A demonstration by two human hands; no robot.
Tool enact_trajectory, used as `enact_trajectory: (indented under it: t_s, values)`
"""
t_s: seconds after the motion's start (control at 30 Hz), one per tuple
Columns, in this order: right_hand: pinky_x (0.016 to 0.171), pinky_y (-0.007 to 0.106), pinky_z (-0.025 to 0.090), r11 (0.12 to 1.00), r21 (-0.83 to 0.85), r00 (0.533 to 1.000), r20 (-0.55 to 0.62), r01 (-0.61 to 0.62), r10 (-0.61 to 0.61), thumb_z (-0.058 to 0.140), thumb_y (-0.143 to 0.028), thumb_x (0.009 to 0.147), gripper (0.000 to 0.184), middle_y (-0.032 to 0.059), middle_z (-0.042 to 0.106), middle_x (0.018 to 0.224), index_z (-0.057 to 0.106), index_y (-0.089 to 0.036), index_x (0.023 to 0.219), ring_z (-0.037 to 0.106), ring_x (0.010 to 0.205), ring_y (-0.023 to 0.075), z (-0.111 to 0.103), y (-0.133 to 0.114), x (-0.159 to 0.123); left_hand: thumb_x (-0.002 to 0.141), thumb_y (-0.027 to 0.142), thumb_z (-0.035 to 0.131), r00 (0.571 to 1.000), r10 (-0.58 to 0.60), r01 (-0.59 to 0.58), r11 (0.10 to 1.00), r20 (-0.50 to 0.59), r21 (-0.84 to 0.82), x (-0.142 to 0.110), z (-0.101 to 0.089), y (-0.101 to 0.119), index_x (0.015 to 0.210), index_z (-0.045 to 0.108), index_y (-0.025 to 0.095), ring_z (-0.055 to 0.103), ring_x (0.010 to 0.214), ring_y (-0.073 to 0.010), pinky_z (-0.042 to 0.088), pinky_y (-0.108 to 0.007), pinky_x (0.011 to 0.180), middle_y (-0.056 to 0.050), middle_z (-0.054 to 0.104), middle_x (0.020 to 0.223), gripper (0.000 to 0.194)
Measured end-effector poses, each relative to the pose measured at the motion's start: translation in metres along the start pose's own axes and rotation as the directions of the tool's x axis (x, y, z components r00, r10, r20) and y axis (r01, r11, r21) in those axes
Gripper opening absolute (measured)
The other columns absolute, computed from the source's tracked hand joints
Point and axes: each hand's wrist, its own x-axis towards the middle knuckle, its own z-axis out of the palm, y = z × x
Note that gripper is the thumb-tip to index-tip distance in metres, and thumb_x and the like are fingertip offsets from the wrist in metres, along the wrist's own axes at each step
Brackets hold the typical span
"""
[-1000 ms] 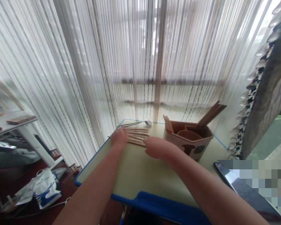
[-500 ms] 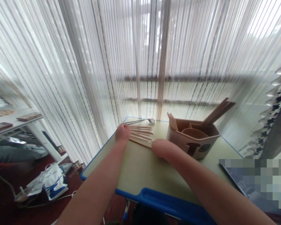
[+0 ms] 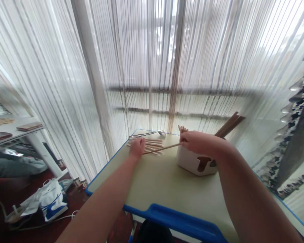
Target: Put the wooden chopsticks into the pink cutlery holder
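My right hand [image 3: 192, 141] is closed on one end of a single chopstick [image 3: 162, 148], in front of the left rim of the beige utensil holder [image 3: 192, 162]. The chopstick slants left and down, its other end beside my left hand [image 3: 137, 147]. That hand rests with curled fingers over several light wooden chopsticks [image 3: 154, 141] lying side by side on the table; whether it grips any is hidden. A metal ladle [image 3: 160, 133] lies behind them. More chopsticks [image 3: 182, 128] stand in the holder's left part, and darker flat sticks [image 3: 229, 125] lean out on its right.
The pale tabletop [image 3: 152, 182] has a blue edge with a raised blue tray lip [image 3: 177, 221] at the front. A sheer curtain [image 3: 142, 67] hangs right behind it. On the floor at left lie a white bag [image 3: 52, 200] and a cable.
My right hand has risen and moved right to the holder, carrying one chopstick off the table. My left hand has shifted slightly over the row. The view has tilted a little.
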Motion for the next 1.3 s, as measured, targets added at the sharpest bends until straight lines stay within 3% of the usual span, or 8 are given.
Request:
enact_trajectory:
  t_s: [0.1,0.33,0.5,0.7,0.97,1.13,1.2,1.3]
  values:
    - [0.057,0.024,0.038,1.0,0.021,0.999,0.039,0.004,-0.005,0.047,-0.024,0.077,0.018,0.0051,0.065,0.076,0.064,-0.019,0.082,0.056,0.064,0.0143,-0.012,0.0,-0.007,0.089,0.041,0.029,0.997,0.073,-0.073,0.997,0.019,-0.016,-0.004,0.003,0.003,0.07,0.059,0.019,0.057,0.07,-0.0164,0.035,-0.026,0.062,-0.006,0.064,0.074,0.042]
    - [0.061,0.021,0.037,0.959,0.255,0.934,-0.357,0.123,-0.025,0.047,-0.022,0.076,0.016,0.0012,0.064,0.074,0.062,-0.018,0.08,0.055,0.067,0.0109,-0.032,-0.011,-0.019,0.088,0.039,0.029,0.987,0.163,-0.163,0.986,0.012,-0.019,-0.004,0.005,0.003,0.065,0.057,0.019,0.054,0.065,-0.0148,0.033,-0.025,0.061,-0.004,0.061,0.067,0.041]
    - [0.058,0.021,0.036,0.899,0.4,0.881,-0.473,0.181,0.033,0.048,-0.02,0.074,0.014,-0.0001,0.06,0.066,0.061,-0.016,0.074,0.052,0.061,0.0095,-0.025,-0.019,-0.014,0.088,0.04,0.029,0.984,0.179,-0.179,0.984,0.006,-0.013,-0.003,0.005,0.001,0.069,0.057,0.018,0.054,0.066,-0.0153,0.034,-0.024,0.061,-0.003,0.061,0.068,0.04]
    - [0.056,0.021,0.037,0.761,0.595,0.923,-0.384,0.258,-0.012,0.047,-0.027,0.079,0.019,0.001,0.059,0.069,0.061,-0.014,0.081,0.049,0.059,0.0079,-0.011,-0.029,-0.009,0.087,0.039,0.032,0.983,0.18,-0.18,0.984,-0.029,-0.003,-0.01,0.003,0.0,0.071,0.059,0.018,0.055,0.067,-0.016,0.033,-0.025,0.061,-0.003,0.062,0.07,0.038]
    - [0.051,0.021,0.04,0.849,0.523,0.98,0.118,0.075,-0.159,0.053,-0.032,0.078,0.022,0.0043,0.065,0.068,0.065,-0.013,0.075,0.055,0.053,0.0082,-0.005,-0.027,-0.013,0.087,0.038,0.032,0.981,0.188,-0.189,0.982,-0.045,-0.026,-0.016,-0.002,0.003,0.07,0.059,0.018,0.055,0.065,-0.0157,0.035,-0.025,0.061,-0.003,0.062,0.068,0.037]
    - [0.047,0.019,0.041,0.782,0.613,0.989,-0.147,0.11,-0.025,0.048,-0.039,0.083,0.028,0.0024,0.064,0.067,0.061,-0.015,0.08,0.055,0.051,0.008,-0.044,0.001,-0.05,0.086,0.043,0.036,0.976,0.19,-0.209,0.953,-0.102,-0.22,-0.029,-0.005,0.03,0.073,0.057,0.018,0.056,0.068,-0.0164,0.04,-0.026,0.065,-0.003,0.061,0.07,0.035]
    - [0.044,0.02,0.04,0.743,0.655,0.936,-0.33,0.136,0.12,0.046,-0.041,0.084,0.028,0.0014,0.061,0.066,0.058,-0.015,0.08,0.053,0.048,0.0081,-0.058,0.019,-0.067,0.086,0.045,0.036,0.981,0.161,-0.19,0.906,-0.106,-0.377,-0.037,-0.004,0.054,0.083,0.057,0.018,0.056,0.07,-0.016,0.042,-0.027,0.066,-0.002,0.061,0.074,0.034]
    - [0.043,0.021,0.037,0.772,0.615,0.697,-0.625,0.161,0.353,0.041,-0.045,0.085,0.032,-0.0022,0.053,0.055,0.054,-0.017,0.078,0.048,0.043,0.0089,-0.07,0.043,-0.083,0.084,0.048,0.041,0.979,0.202,-0.182,0.799,-0.03,-0.573,-0.048,0.003,0.096,0.103,0.052,0.017,0.058,0.074,-0.0159,0.045,-0.028,0.065,-0.005,0.061,0.088,0.038]
